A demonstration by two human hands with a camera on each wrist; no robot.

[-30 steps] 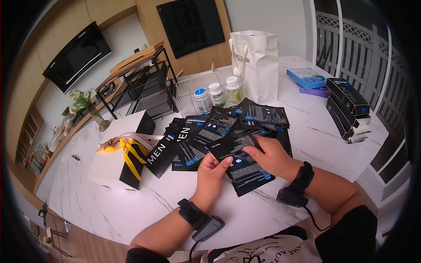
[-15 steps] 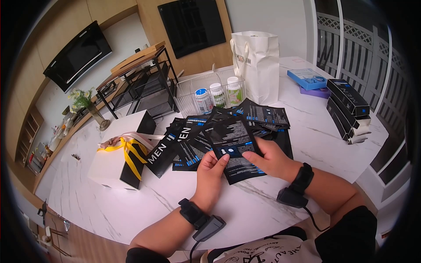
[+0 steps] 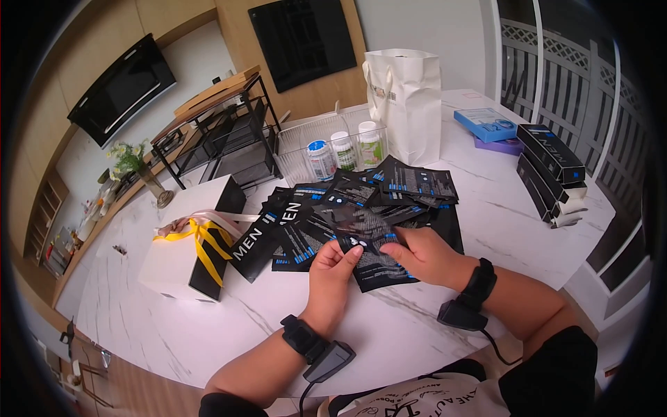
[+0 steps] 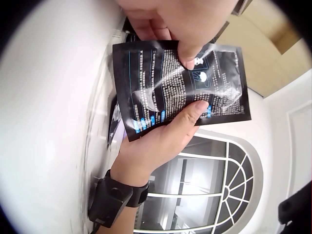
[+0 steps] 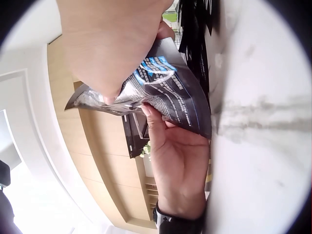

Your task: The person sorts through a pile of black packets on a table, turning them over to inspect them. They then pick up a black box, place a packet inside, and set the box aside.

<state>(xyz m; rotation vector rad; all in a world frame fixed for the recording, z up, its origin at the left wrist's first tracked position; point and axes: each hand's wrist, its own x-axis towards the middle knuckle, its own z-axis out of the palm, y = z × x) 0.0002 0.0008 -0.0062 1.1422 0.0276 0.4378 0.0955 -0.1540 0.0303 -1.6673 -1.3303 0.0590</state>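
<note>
- A black packet (image 3: 372, 251) is held between both hands over the near side of the marble-patterned table (image 3: 243, 333), just on the person's side of a pile of similar packets (image 3: 420, 182).
- Its long axis runs away from the person: the near end leans slightly right in the head view, and the far end leans left, overlapping the pile in that view.
- The printed face is turned toward the person; in the left wrist view the long axis lies across the picture.
- The sheet is not flat: the right wrist view shows it buckled near the thumbs.
- The left hand (image 3: 331, 278) pinches the left edge, thumb on the printed face.
- The right hand (image 3: 434, 258) pinches the opposite edge, its thumb also on the print; the fingers behind are mostly hidden, so how far they curl is hard to judge.
- Left of the pile sits a white-and-black box (image 3: 170, 271) with a yellow ribbon (image 3: 207, 251).
- Behind the pile, a clear container (image 3: 295, 142) holds bottles, beside a white paper bag (image 3: 415, 104).
</note>
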